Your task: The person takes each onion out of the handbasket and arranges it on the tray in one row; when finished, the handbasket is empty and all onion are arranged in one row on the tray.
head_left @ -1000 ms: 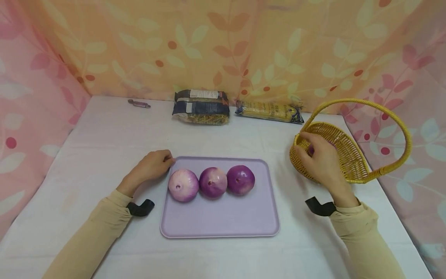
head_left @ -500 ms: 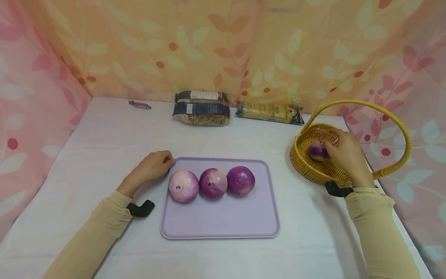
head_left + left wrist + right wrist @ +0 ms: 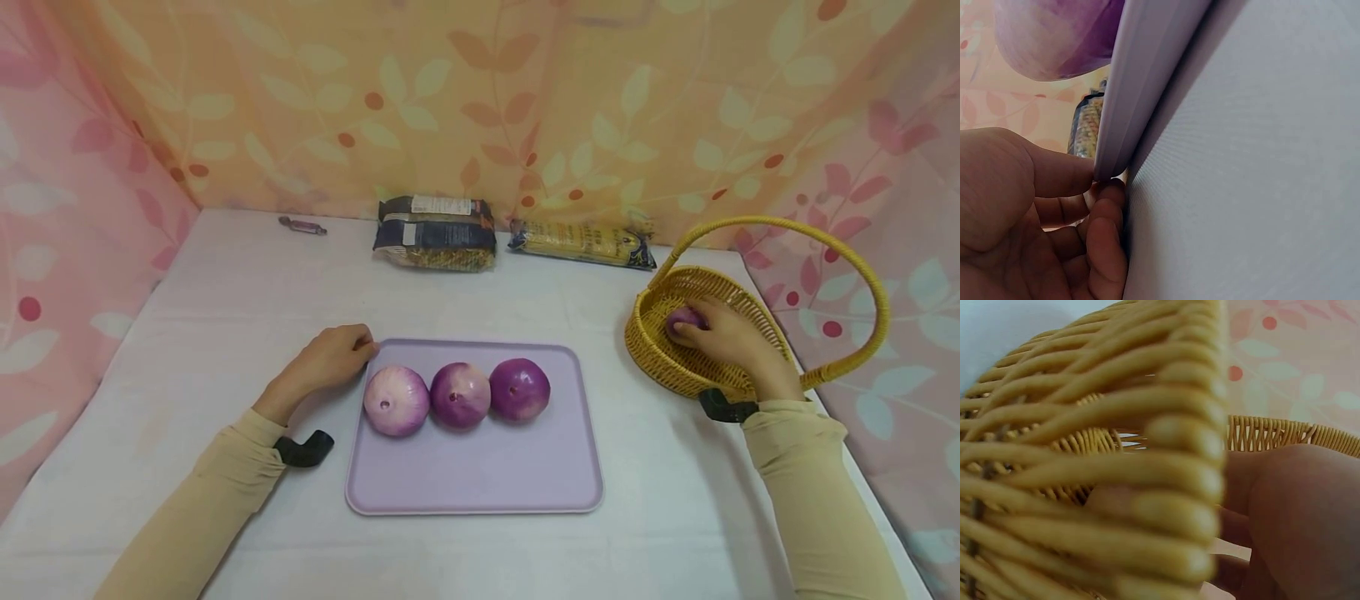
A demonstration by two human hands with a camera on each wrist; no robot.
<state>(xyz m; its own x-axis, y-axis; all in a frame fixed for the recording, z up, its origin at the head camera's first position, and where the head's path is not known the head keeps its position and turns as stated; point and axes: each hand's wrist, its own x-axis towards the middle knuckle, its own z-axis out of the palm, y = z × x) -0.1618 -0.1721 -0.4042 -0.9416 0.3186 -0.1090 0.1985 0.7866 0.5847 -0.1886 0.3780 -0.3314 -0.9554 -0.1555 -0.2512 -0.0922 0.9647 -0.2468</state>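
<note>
My left hand [image 3: 324, 362] pinches the far left corner of a lilac tray [image 3: 480, 479]; in the left wrist view its thumb presses on the rim and the fingers curl at the corner. On the tray, three purple onions stand in a row: a pale one [image 3: 397, 401], a middle one [image 3: 461, 397] and a darker one [image 3: 520, 390]. At the right, my right hand [image 3: 726, 333] reaches under the handle of a yellow wicker basket [image 3: 667, 367] and grips another purple onion [image 3: 684, 323] low inside it. The basket wall [image 3: 1104, 450] hides the onion in the right wrist view.
A dark pasta bag [image 3: 435, 233] and a yellow noodle packet [image 3: 583, 242] lie along the back of the white table [image 3: 225, 300]. A small purple candy-shaped item [image 3: 303, 226] is at the back left. The basket handle [image 3: 862, 267] arches high.
My right hand has carried the onion from the basket's left rim rightward and down into the basket. My left hand stays at the tray's corner.
</note>
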